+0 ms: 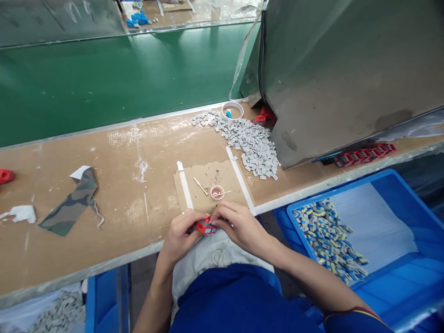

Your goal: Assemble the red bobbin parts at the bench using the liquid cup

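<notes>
Close to my body, at the table's front edge, my left hand (pixel 183 231) is closed around a small red toy vehicle (pixel 206 227) with pale blue windows. My right hand (pixel 236 224) is pinched at the vehicle's top right side; whatever lies between its fingertips is too small to make out. Just beyond the hands a small round cup (pixel 217 192) with reddish contents and a thin white stick sits on a cardboard sheet (pixel 229 178). A short pale stick (pixel 200 186) lies to the left of the cup.
Many small grey pieces (pixel 256 148) are heaped at the back right, beside a tape roll (pixel 232 111). Red toy vehicles (pixel 366 154) stand in a row by a large metal panel (pixel 347 69). Right: a blue bin (pixel 385 178) of small parts. Left: camouflage cloth (pixel 74 203).
</notes>
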The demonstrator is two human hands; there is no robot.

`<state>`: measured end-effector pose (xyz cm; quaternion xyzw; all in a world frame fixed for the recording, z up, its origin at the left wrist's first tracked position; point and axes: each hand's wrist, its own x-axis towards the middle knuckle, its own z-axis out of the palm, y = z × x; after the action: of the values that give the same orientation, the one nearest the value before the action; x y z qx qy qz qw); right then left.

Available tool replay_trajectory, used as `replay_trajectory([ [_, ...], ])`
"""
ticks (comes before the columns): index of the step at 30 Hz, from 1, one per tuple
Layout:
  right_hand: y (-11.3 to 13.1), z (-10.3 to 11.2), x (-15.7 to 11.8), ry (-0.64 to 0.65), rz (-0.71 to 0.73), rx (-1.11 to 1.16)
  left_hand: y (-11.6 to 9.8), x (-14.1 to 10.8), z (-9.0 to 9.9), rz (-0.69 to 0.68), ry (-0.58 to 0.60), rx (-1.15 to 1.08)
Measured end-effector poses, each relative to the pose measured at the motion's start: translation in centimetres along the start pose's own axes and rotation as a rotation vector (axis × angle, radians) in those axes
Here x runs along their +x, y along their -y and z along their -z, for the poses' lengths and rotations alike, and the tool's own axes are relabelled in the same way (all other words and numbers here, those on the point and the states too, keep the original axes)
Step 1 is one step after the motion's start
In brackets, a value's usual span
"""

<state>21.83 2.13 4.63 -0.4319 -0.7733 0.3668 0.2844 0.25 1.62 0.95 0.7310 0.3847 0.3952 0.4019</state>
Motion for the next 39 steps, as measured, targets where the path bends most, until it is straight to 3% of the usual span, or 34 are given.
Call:
replay_trajectory([
  [11,-0.4,-0.17,-0.01,-0.017,-0.116,0.228,0.14,0.01,0.02,-0.035,-0.016,-0.006],
  [25,0.31,-0.3,-0.42,0.053,0.067,-0.207,-0.02,0.04,0.25,-0.046,0.059,0.079],
  [33,-0.24,-0.14,-0.42,0.03,0.063,-0.032,-0.13,-0.04,-0.06,-0.026,0.008,0.118],
  [39,0.02,-0.38,-0.44,0.045,-0.2,0.351,0.13,-0.15,-0.11,-0.069,-0.012,0.114],
])
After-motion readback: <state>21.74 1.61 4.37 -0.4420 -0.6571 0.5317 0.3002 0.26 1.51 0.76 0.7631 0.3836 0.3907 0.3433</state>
